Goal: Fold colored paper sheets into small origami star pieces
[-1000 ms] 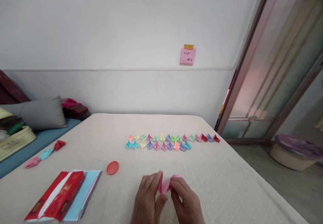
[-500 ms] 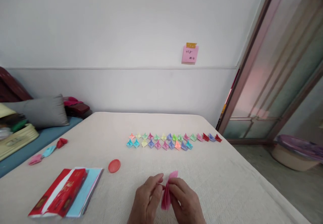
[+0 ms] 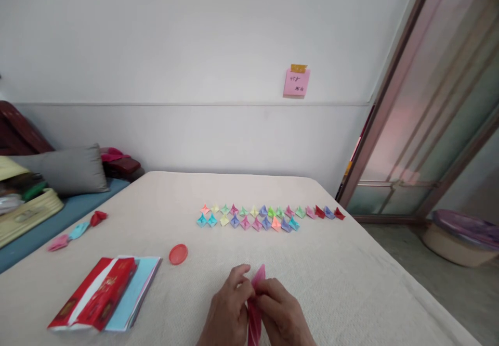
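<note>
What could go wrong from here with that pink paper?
The thin pink folded paper is pinched between the left hand and right hand, so it might crease off-line or tear. The small multicoloured folded paper pieces sit loose on the cream textured bedspread; a stray sleeve could scatter them.

Two rows of folded paper pieces (image 3: 249,216) lie across the far half of the bed (image 3: 351,268), with a round lid (image 3: 178,254) nearer and to their left. A packet (image 3: 93,294) rests on a paper stack (image 3: 134,294) before that lid. A strip of folded paper (image 3: 255,309) stands between the left hand (image 3: 228,309) and right hand (image 3: 283,315), right of the stack.
</note>
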Tool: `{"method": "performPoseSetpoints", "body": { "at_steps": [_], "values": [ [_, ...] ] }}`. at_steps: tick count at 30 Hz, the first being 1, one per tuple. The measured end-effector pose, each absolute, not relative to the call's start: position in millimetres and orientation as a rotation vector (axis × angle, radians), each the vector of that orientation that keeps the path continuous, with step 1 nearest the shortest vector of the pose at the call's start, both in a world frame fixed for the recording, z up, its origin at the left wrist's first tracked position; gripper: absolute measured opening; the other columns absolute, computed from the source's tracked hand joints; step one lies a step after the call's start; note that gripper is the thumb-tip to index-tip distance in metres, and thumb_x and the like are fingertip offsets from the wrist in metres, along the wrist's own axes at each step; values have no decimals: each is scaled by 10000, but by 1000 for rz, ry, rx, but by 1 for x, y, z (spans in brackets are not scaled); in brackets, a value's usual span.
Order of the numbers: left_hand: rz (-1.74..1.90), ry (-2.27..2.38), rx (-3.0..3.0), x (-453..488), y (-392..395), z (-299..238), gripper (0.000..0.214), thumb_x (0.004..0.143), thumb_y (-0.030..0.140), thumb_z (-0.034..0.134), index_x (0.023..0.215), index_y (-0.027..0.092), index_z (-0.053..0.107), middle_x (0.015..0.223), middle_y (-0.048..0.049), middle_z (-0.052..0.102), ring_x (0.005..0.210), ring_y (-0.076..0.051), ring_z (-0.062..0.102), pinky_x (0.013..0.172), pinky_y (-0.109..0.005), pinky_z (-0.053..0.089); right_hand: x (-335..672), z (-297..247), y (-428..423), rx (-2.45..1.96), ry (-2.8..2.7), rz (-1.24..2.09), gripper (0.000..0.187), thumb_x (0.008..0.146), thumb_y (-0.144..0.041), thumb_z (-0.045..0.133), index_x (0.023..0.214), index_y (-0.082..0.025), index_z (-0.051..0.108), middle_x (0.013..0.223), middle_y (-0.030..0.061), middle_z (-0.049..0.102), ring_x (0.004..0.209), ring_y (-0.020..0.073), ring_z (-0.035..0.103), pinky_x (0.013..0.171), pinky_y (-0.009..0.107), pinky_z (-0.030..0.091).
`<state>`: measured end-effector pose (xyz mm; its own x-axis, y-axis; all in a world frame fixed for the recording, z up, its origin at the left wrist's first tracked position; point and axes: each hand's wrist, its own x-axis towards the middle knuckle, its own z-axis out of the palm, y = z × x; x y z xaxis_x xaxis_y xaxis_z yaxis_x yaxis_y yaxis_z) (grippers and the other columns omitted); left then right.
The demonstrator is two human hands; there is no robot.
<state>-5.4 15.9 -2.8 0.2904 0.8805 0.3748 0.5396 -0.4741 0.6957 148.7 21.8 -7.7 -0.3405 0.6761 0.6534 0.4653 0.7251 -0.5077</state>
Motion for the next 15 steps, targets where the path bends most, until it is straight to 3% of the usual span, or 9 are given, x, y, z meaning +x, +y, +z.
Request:
{"method": "performPoseSetpoints", "body": {
  "at_steps": [6,9,12,15],
  "values": [
    [1239,1145,1775,-12,21,10,239,688,-3,439,586,184,549,892,-55,604,795,-171,583,702,-256,453,162,1,24,-848,-1840,661,252,755,-38,411,663,-213,567,769,23,623,682,147,589,598,235,456],
    [1260,1103,1526,-16,24,14,186,638,21,465,571,176,545,838,-42,612,753,-170,557,671,-249,427,165,2,25,-875,-1749,836,201,675,-36,445,662,-214,537,768,16,617,691,163,569,614,252,440],
    [1190,1046,1311,-17,25,13,166,617,33,476,609,166,575,709,-2,593,685,-154,527,636,-241,410,162,-2,26,-931,-1669,989,118,714,-114,544,645,-206,522,773,20,608,707,173,551,627,260,437],
    [1143,1060,1146,-15,25,9,148,606,41,493,631,152,589,584,40,518,585,-122,461,567,-225,386,156,-12,29,-994,-1513,1048,185,744,-205,598,589,-198,498,736,22,596,671,166,531,585,254,431]
  ]
}}
